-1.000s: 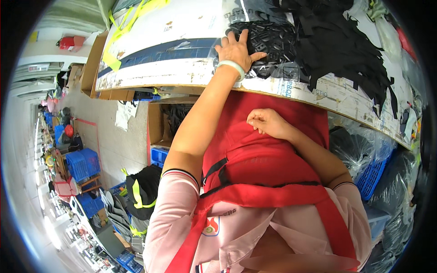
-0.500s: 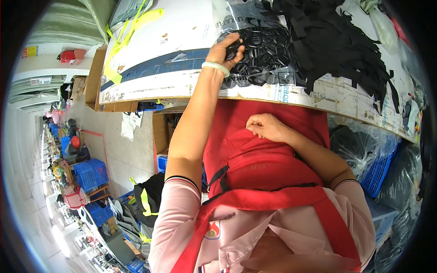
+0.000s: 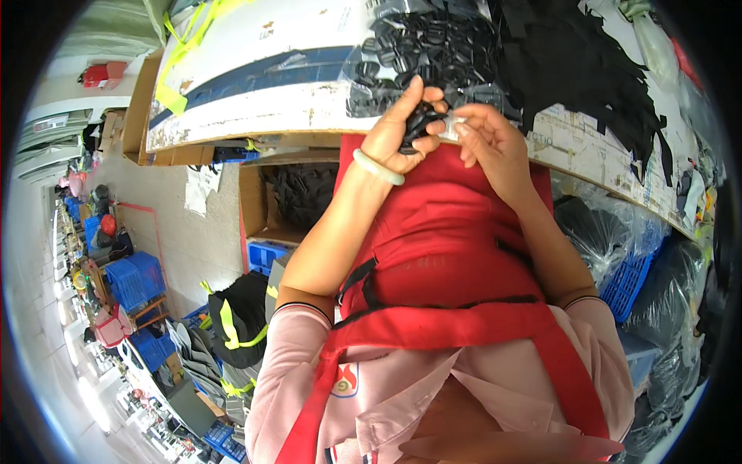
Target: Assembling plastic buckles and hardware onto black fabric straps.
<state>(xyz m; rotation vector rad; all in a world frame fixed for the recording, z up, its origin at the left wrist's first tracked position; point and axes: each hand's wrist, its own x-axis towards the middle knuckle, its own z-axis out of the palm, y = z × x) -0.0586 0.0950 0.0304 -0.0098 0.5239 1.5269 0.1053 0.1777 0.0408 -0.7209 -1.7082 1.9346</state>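
Note:
My left hand, with a pale bangle at its wrist, is closed round several black plastic buckles at the table's near edge. Right beside it is my right hand, fingers bent and thumb drawn in towards the index finger. A small pale bit shows at its fingertips; its kind is unclear. Beyond both hands, a clear plastic bag lies on the table with many more black buckles in it.
A heap of black fabric strips covers the right of the white table. Neon yellow strips lie at its left. Below stand an open cardboard box, a blue crate and plastic-wrapped bundles.
My left hand has come back from the bag towards me with buckles in it. My right hand has risen from my apron to meet it at the table edge.

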